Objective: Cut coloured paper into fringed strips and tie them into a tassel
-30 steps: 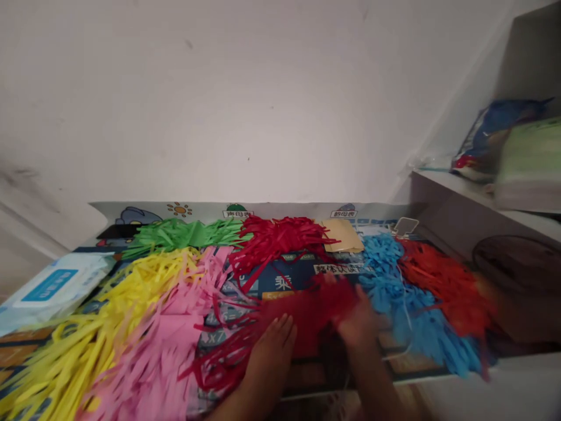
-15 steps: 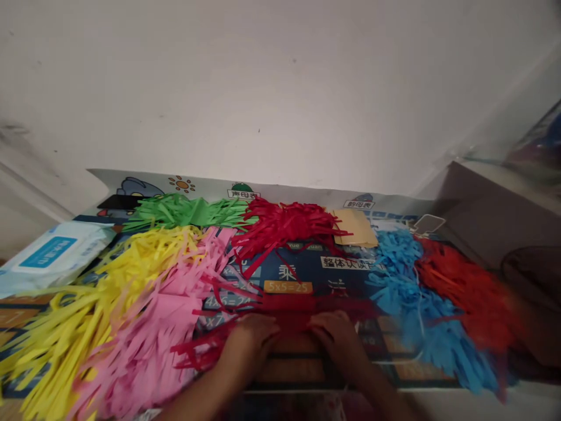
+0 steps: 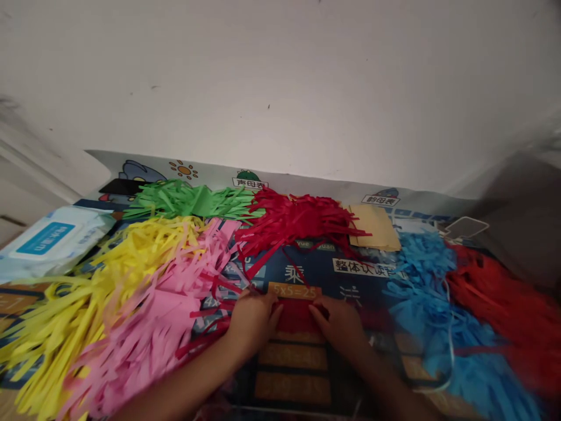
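A dark red fringed paper piece (image 3: 298, 316) is stretched between my two hands above the printed mat, its cut strips trailing out to the left and right. My left hand (image 3: 254, 318) pinches its left side, thumb and fingers closed on the paper. On the other side my right hand (image 3: 335, 321) grips it the same way, slightly blurred. Just beyond them lies a red fringed paper bundle (image 3: 302, 219). To the left of my left hand is a pink fringed paper bundle (image 3: 175, 304). Blue fringed paper (image 3: 425, 275) lies to the right.
Yellow fringed paper (image 3: 131, 251) and green fringed paper (image 3: 193, 202) lie at the left and back. A wet-wipe pack (image 3: 52, 240) sits far left. A tan paper piece (image 3: 374, 227) and orange-red fringed paper (image 3: 504, 292) lie rightward. A wall (image 3: 280, 88) rises behind the mat.
The view has shifted, so the right-hand bundles appear farther right. Both hands still hold the dark red paper, now slightly farther up in view, with fingers drawn in closer on it.
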The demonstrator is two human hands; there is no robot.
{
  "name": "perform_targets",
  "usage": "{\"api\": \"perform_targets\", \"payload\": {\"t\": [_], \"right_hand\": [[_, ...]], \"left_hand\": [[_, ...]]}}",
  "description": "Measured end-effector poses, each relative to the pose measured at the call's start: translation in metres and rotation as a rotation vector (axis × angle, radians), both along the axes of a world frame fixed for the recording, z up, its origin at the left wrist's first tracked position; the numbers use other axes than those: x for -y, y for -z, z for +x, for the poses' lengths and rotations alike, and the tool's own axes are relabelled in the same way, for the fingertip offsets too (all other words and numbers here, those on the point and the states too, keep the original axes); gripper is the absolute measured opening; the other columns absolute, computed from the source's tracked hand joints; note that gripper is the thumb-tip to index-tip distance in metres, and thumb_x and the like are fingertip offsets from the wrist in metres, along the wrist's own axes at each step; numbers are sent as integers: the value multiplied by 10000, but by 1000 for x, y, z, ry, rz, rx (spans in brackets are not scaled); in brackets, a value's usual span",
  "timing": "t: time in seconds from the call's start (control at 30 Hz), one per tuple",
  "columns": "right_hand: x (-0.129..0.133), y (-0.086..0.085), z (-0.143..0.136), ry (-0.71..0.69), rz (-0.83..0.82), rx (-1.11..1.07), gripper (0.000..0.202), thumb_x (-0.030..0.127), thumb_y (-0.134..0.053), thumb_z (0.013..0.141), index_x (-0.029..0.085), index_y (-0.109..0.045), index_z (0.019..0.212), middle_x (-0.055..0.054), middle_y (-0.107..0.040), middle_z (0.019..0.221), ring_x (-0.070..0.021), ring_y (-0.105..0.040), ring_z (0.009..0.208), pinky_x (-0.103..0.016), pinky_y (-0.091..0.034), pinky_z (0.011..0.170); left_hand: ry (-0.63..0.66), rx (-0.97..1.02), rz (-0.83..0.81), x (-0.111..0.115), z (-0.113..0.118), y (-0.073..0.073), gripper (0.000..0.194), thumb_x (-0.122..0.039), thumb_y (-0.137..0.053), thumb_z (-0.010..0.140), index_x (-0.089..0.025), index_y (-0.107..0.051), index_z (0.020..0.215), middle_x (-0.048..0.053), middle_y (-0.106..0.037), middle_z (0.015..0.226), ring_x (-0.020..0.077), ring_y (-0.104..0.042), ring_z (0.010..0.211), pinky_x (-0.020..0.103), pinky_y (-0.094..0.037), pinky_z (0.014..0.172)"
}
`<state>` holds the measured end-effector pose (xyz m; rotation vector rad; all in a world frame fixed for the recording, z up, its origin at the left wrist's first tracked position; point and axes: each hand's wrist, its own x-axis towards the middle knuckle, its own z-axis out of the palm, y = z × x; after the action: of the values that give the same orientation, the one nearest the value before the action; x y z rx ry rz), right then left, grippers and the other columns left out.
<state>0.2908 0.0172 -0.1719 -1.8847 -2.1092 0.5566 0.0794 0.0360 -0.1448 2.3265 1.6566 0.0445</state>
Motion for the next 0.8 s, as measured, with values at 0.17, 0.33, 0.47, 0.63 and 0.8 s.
{"api": "perform_targets", "payload": {"t": [0.17,0.33,0.47,0.63,0.8], "right_hand": [[1,0,1,-5,-1,-3,182,315,-537,891,242,-692,831,-25,-742,827,-209,-678,765,-300,-417,696],[1,4,-3,1,30,2,170,312,-550,878,242,-697,828,-24,-742,824,-204,-676,750,-300,-420,682],[-6,0,9,37,10,32,178,332,-551,866,253,-693,793,-16,-733,778,-204,-668,711,-298,-430,642],[7,-24,21,151,344,133,270,245,-512,833,173,-647,1055,-139,-684,1011,-294,-621,916,-424,-458,781],[30,-19,-4,-428,304,-6,364,61,-485,747,172,-631,1062,-113,-650,1094,-234,-578,990,-371,-461,875]], "left_hand": [[13,-27,-26,-2,0,1,222,-303,-501,910,-191,-682,847,79,-732,734,254,-686,735,373,-461,776],[27,-49,-28,0,-1,2,215,-302,-504,910,-194,-673,835,69,-722,719,239,-676,720,371,-452,776],[44,-15,86,1,0,0,153,-245,-570,879,-203,-657,998,78,-721,934,253,-645,889,409,-419,846],[529,-97,223,-5,3,-6,111,-160,-587,871,-197,-691,876,70,-695,953,266,-560,993,431,-378,896],[703,-243,214,4,12,-18,185,-247,-607,837,-125,-728,906,129,-688,831,282,-573,862,523,-293,990]]}}
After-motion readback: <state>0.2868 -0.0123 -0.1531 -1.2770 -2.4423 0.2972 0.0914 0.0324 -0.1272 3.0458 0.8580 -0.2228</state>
